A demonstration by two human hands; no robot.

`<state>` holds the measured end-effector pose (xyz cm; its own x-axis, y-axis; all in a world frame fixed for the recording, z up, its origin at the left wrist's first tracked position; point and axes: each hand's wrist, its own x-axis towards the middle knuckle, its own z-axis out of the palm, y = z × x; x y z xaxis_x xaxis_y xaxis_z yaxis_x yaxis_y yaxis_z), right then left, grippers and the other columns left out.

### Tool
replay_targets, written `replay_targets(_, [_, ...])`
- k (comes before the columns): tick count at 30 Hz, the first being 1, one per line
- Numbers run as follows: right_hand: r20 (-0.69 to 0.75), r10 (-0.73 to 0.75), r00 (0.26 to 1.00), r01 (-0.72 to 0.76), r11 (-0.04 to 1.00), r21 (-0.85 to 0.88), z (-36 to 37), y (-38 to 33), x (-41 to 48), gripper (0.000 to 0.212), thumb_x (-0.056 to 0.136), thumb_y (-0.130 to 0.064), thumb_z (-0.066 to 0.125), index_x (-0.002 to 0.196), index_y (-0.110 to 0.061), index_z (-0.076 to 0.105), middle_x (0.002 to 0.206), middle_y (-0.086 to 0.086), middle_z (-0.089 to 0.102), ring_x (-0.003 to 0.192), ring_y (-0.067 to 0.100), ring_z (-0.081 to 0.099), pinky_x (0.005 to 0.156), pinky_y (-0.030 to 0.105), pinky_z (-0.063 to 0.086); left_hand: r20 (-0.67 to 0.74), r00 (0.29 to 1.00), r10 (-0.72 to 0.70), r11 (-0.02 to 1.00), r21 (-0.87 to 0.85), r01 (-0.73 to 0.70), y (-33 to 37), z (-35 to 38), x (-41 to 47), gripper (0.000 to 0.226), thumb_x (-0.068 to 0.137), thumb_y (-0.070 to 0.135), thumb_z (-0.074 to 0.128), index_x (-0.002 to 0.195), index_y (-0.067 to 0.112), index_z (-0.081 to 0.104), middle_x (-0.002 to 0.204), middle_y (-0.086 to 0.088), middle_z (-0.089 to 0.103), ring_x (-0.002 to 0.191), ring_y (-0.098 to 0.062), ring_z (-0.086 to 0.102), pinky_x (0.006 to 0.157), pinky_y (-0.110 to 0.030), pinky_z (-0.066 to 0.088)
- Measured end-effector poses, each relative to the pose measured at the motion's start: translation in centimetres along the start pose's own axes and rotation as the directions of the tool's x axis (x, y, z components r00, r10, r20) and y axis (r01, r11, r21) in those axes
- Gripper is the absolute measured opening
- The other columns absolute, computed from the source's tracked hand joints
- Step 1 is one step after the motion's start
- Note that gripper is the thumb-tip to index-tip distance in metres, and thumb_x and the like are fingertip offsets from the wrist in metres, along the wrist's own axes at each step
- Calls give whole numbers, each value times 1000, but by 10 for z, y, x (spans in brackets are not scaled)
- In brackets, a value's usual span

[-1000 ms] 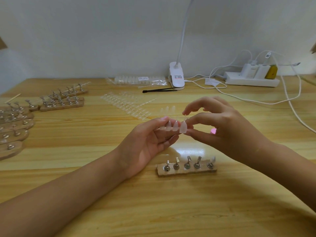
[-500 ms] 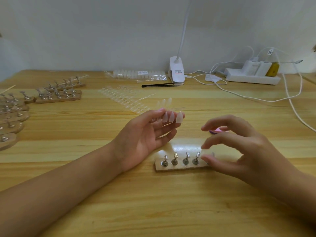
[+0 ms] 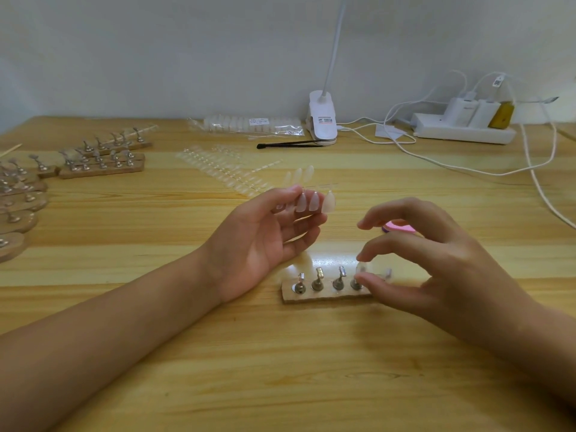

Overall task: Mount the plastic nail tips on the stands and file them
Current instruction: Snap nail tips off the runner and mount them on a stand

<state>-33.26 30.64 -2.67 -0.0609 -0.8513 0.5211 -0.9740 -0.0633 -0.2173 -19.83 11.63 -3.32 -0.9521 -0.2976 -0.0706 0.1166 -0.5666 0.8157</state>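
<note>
We see the right hand (image 3: 436, 263) with its grip drawn in to a fine pinch: thumb and a curled finger nip one clear nail tip (image 3: 362, 268), the other fingers arched above. The tip sits right at the fourth metal post of the wooden stand (image 3: 327, 296), which lies on the tabletop (image 3: 280, 369) directly under the grip; we cannot tell whether tip and post touch. Three bare posts stand just to the grip's left. Up and to the left of it, the left hand (image 3: 265, 241) is turned palm up, its grip closed on a strip of nail tips (image 3: 313, 202) between thumb and fingers. Just behind the right grip we see a pink file (image 3: 400, 227). Farther left lie loose tip strips (image 3: 224, 169) and, well apart, more stands (image 3: 103, 165).
</note>
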Motion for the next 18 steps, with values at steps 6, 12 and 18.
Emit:
replay_targets(6, [29, 11, 1000, -11, 1000, 10, 1, 2, -2, 24, 87, -40, 61, 88, -19, 72, 116, -2, 58, 111, 14, 53, 89, 49, 51, 6, 1000, 1, 1000, 1, -1, 0, 0, 0, 19, 85, 28, 60, 74, 19, 73, 92, 1, 70, 92, -16, 67, 82, -26, 55])
replay_targets(12, [9, 26, 1000, -26, 1000, 16, 0, 0, -3, 26, 86, -40, 62, 89, -17, 73, 113, -2, 60, 107, 19, 58, 88, 44, 50, 6, 1000, -5, 1000, -15, 5, 0, 0, 0, 18, 84, 28, 62, 74, 18, 74, 93, 1, 71, 92, -16, 68, 81, -26, 55])
replay_targets(18, [14, 20, 1000, -20, 1000, 10, 0, -2, -2, 26, 85, -40, 64, 89, -15, 73, 112, 0, 60, 106, 19, 58, 89, 44, 50, 6, 1000, 2, 1000, -18, -2, 0, 0, 1, 18, 84, 27, 62, 74, 18, 74, 92, 0, 70, 92, -16, 67, 81, -26, 55])
